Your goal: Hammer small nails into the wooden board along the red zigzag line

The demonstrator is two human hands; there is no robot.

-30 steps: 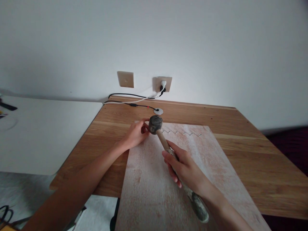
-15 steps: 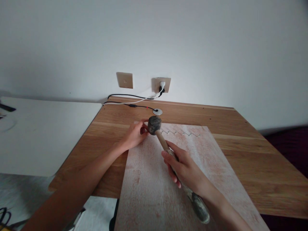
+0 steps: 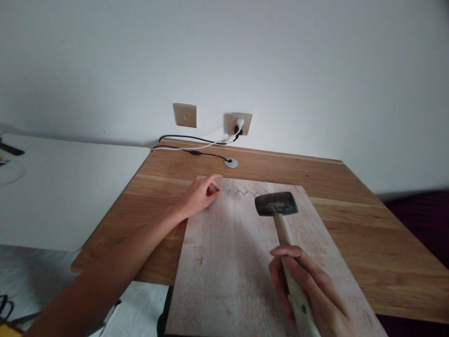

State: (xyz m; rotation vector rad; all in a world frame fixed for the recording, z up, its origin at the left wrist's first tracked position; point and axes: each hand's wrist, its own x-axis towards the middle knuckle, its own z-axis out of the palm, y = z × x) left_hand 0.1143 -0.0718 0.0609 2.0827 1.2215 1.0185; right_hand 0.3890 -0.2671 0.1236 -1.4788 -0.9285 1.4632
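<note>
My right hand [image 3: 308, 285] is wrapped round the pale handle of a mallet [image 3: 277, 204], whose dark head is raised over the right half of a whitewashed wooden board [image 3: 224, 262]. At the board's far left corner, my left hand [image 3: 203, 193] rests with thumb and fingers curled towards each other. A tiny dark speck shows at those fingertips, too small to name. Just right of them, a zigzag row of thin, shiny metal pieces [image 3: 242, 192] runs across the far end of the board; the mallet head hides its right part.
Under the board lies a wooden desk [image 3: 351, 220] against the wall. Cables [image 3: 196, 150] run along its back edge to a socket [image 3: 242, 124] and a round grommet [image 3: 230, 163]. A white table [image 3: 77, 192] adjoins on the left; dark purple fabric [image 3: 421, 220] is at right.
The mallet has moved from beside my left fingers to the right and towards me, uncovering those fingers and the row's left end. My left hand stays nearly in place.
</note>
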